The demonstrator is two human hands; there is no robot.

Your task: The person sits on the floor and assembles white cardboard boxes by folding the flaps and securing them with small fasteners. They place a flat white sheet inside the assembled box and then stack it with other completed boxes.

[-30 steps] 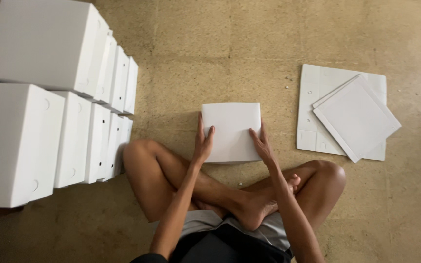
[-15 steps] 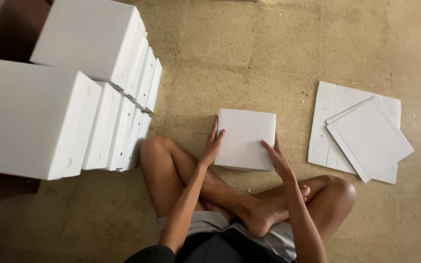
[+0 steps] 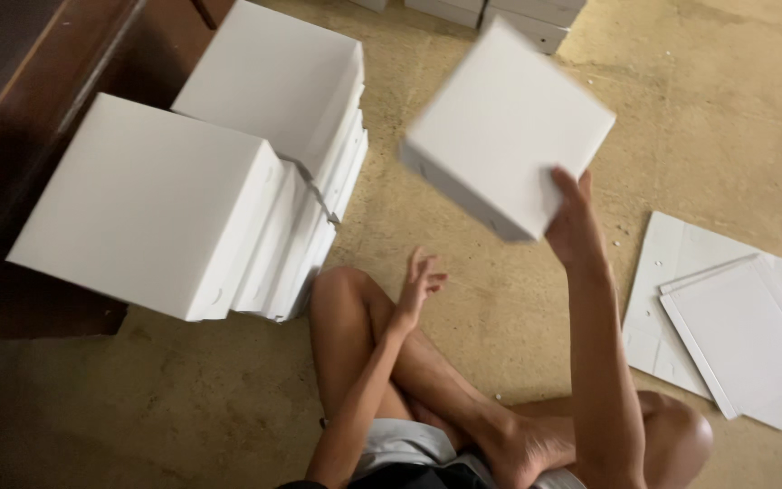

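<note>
My right hand [image 3: 574, 220] is raised and grips the near corner of a flat white square box [image 3: 507, 127], which hangs tilted in the air above the floor. My left hand [image 3: 416, 288] hovers empty with fingers spread, just above my left knee. I sit cross-legged on a tan floor. Two tall stacks of the same white boxes [image 3: 201, 190] stand to my left, within reach of the lifted box.
A pile of flat white cardboard sheets [image 3: 726, 317] lies on the floor at my right. More white boxes [image 3: 500, 14] sit at the top edge. Dark wooden furniture [image 3: 20, 100] runs along the left side behind the stacks.
The box has left the floor in front of me; my right hand alone has raised it up and to the left. My left hand has let go and dropped back. The view swung left.
</note>
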